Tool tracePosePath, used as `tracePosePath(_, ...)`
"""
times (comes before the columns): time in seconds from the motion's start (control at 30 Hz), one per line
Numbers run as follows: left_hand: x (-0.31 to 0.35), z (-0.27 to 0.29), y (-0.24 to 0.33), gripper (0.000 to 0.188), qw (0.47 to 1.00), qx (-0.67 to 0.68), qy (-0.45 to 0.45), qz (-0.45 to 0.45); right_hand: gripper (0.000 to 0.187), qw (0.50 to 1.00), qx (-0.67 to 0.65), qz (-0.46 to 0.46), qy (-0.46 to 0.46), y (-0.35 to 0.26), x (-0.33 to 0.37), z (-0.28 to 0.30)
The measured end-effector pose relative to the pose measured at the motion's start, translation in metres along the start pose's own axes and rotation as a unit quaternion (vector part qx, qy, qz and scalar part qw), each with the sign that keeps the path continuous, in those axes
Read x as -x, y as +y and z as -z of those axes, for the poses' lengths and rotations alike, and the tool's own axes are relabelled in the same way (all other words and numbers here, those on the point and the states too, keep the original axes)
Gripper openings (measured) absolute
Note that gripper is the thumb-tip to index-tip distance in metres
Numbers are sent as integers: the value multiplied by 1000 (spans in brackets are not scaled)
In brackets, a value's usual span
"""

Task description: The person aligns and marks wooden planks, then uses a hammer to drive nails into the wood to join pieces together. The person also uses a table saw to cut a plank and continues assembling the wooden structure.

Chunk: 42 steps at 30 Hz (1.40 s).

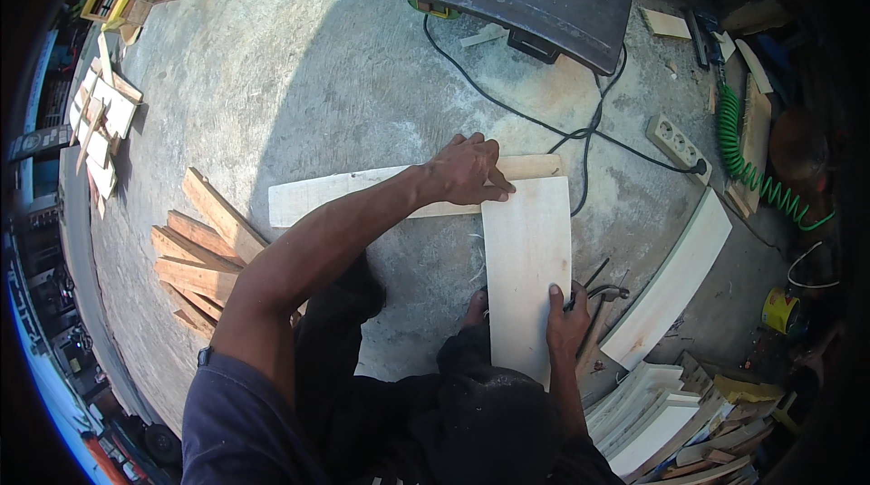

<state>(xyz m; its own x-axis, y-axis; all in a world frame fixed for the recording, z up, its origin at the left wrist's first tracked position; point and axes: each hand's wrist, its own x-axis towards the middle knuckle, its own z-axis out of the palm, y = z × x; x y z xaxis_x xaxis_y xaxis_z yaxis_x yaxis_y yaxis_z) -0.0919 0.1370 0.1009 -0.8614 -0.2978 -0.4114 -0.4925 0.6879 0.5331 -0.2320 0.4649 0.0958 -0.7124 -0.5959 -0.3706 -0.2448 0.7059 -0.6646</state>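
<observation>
A wide pale wooden board lies lengthwise in front of me, its near end reaching my body. My left hand is closed at its far left corner, thumb and finger pinching the edge there; the other fingers are curled. Halfway down the right edge, my right hand grips the same board, thumb on top and fingers mostly hidden underneath. A second pale board lies crosswise on the concrete beyond it, partly covered by my left forearm. Close to my right hand rests a hammer-like tool with a dark head and wooden handle.
A dark-topped table stands ahead, with black cables below it. At right are a white power strip, a green coiled hose, a loose board and stacked boards. Brownish wood strips are piled at left.
</observation>
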Motion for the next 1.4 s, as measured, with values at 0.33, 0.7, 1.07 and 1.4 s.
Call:
tracePosePath(0.33, 92, 23, -61, 42, 890, 323, 272, 171, 47, 989, -65, 102, -89, -118, -32, -53)
tracePosePath(0.7, 50, 52, -134, 77, 928, 209, 209, 227, 37, 974, -179, 122, -70, -132, -21, -161)
tracePosePath(1.07, 23, 7, -125, 70, 951, 156, 165, 212, 35, 981, -160, 72, -80, -88, -16, -152)
tracePosePath(1.4, 54, -37, -126, 95, 913, 147, 276, 261, 44, 983, -124, 99, -98, -86, -31, -167)
